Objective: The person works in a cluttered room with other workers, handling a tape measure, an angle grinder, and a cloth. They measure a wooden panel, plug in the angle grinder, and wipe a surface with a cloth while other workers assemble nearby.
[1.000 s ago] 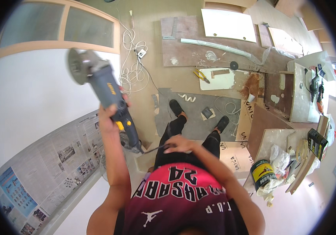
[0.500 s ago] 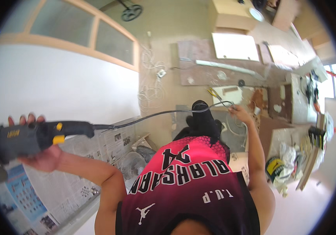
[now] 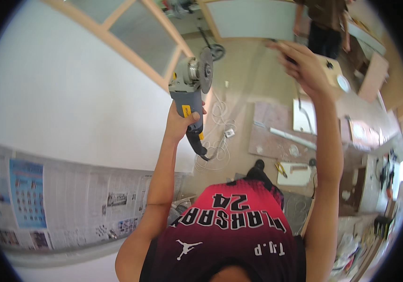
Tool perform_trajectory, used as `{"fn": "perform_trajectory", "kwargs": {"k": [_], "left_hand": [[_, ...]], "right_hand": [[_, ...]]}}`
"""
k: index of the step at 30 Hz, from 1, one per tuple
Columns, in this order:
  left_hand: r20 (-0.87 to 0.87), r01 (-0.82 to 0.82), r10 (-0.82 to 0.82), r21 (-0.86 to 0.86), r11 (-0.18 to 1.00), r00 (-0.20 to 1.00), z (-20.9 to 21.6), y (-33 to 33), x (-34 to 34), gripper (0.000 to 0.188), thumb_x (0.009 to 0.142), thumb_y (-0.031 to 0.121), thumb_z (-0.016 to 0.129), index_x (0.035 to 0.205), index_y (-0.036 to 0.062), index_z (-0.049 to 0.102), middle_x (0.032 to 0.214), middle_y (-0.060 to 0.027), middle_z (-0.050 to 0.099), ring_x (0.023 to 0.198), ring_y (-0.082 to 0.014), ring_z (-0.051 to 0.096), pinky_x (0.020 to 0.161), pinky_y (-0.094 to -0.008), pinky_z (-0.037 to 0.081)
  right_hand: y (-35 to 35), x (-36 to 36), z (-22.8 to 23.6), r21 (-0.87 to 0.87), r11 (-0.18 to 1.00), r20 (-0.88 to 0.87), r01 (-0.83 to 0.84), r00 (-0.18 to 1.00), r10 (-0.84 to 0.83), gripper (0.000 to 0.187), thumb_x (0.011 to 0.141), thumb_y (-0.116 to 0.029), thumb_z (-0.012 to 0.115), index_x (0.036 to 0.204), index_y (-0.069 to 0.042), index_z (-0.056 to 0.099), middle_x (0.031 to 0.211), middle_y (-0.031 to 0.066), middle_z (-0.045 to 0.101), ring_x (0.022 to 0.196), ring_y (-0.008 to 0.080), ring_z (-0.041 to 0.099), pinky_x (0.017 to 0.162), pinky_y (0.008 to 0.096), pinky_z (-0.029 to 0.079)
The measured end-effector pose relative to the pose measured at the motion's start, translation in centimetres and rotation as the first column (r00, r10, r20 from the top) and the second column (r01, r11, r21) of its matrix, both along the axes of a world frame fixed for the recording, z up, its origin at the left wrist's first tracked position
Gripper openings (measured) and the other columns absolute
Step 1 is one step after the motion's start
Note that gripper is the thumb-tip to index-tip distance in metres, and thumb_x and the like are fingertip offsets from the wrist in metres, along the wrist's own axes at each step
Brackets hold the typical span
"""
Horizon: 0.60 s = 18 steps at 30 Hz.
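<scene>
My left hand (image 3: 178, 123) is wrapped round the grey body of an angle grinder (image 3: 187, 98), its thumb across the side. The grinder stands upright, with its cutting disc (image 3: 206, 71) at the top and its black rear handle hanging down. My right hand (image 3: 305, 68) is raised far out at the upper right, its fingers closed on the black power cord (image 3: 300, 99). One length of cord dangles below that hand. Another stretch, smeared by motion, runs between it and the grinder's tail.
Newspaper (image 3: 81, 197) covers the lower left beside a white wall (image 3: 70, 89) with wood-framed panes. A coiled white extension cord (image 3: 220, 110) lies on the floor. Yellow-handled pliers (image 3: 281, 168) rest near boards (image 3: 269, 141). Another person (image 3: 324, 21) stands at the far right.
The grinder has swung from the far left to the middle and turned from lying level to upright. My right hand has risen up and away with the cord. Another person has come into view.
</scene>
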<state>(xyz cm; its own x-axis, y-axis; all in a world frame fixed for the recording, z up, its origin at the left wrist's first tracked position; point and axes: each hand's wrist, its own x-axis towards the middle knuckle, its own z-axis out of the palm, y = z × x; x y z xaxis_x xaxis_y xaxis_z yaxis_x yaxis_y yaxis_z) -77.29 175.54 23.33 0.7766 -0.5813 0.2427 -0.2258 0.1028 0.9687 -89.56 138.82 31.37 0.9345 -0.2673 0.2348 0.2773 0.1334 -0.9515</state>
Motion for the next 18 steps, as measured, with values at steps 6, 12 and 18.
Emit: {"fn": "perform_trajectory", "kwargs": {"k": [6, 12, 18], "left_hand": [[-0.087, 0.054, -0.047, 0.072, 0.996, 0.995, -7.0, -2.5, 4.6, 0.082, 0.077, 0.042, 0.093, 0.130, 0.0006, 0.047, 0.112, -0.0141, 0.070, 0.096, -0.0231, 0.073, 0.084, -0.0374, 0.060], [-0.145, 0.081, -0.079, 0.003, 0.997, 0.986, -8.1, -1.4, 5.8, 0.081, 0.075, 0.034, 0.095, 0.133, 0.0000, 0.048, 0.114, -0.0137, 0.070, 0.098, -0.0243, 0.073, 0.086, -0.0374, 0.061], [-0.095, 0.270, -0.265, 0.050, 0.961, 0.960, -8.6, -1.4, 11.7, 0.076, 0.073, 0.025, 0.094, 0.131, 0.0020, 0.052, 0.109, -0.0099, 0.069, 0.095, -0.0208, 0.071, 0.084, -0.0351, 0.059]], "right_hand": [[7.1, 6.7, 4.9, -0.153, 0.975, 0.005, -0.164, 0.986, 0.166, 0.032, 0.109, -0.025, 0.054, 0.119, -0.001, 0.073, 0.073, -0.0066, 0.052, 0.056, 0.0018, 0.032, 0.050, 0.0199, 0.025], [5.8, 10.6, 2.5, -0.092, 0.996, -0.044, 0.015, 0.999, -0.019, 0.033, 0.106, -0.026, 0.057, 0.116, 0.001, 0.073, 0.072, -0.0056, 0.053, 0.056, 0.0018, 0.033, 0.050, 0.0213, 0.025], [4.1, 15.8, 1.4, -0.103, 0.994, -0.099, 0.024, 0.995, -0.034, 0.032, 0.106, -0.026, 0.058, 0.115, 0.002, 0.073, 0.069, -0.0061, 0.053, 0.054, 0.0018, 0.032, 0.049, 0.0216, 0.025]]}}
